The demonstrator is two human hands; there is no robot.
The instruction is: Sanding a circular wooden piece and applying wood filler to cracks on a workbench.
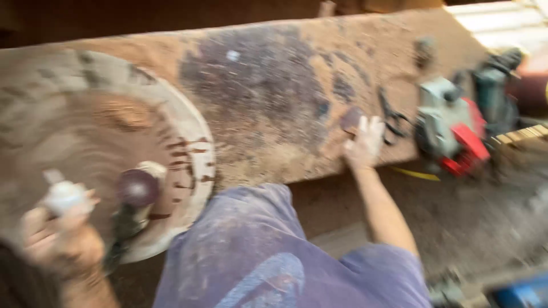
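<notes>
The picture is blurred by motion. My left hand [60,239] at the lower left grips a hand-held sander [123,208] with a dark round disc, held over a large round wooden piece [114,131] with a pale rim. My right hand [362,142] reaches out to the dusty wooden workbench [268,97] and pinches a small dark sanding disc [351,118] at the bench's front edge. My knee in dusty purple cloth [245,251] fills the lower middle.
A grey and red power tool [454,131] lies at the right end of the bench, with a dark green tool [494,94] behind it and a small black object [391,117] beside my right hand. A yellow strip [416,174] lies below. Sawdust covers the floor.
</notes>
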